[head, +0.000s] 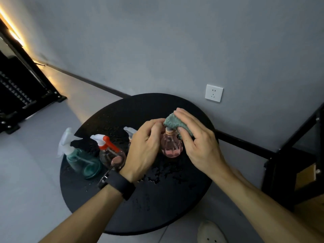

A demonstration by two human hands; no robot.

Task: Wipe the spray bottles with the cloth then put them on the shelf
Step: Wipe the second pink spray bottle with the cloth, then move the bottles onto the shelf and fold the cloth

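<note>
Waiting bottles: the teal bottle [82, 161] and red-trigger bottle [110, 153] stand at the table's [157, 207] nine o'clock, unshelved.
Left hand [143, 149]: fingers pinching the pink bottle's [171, 146] top.
Right hand [196, 137]: clutching the cloth [175, 122], rubbing the nozzle.
Progress: early, I'd say.

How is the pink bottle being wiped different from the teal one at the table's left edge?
The pink bottle is round and bulbous; the teal bottle looks taller and more tapered. The pink bottle is held at its top by the left hand while the right hand presses the green cloth on it; the teal bottle stands untouched. The teal bottle's white trigger head shows, but the pink bottle's is covered. Both are see-through and on the black table.
</note>
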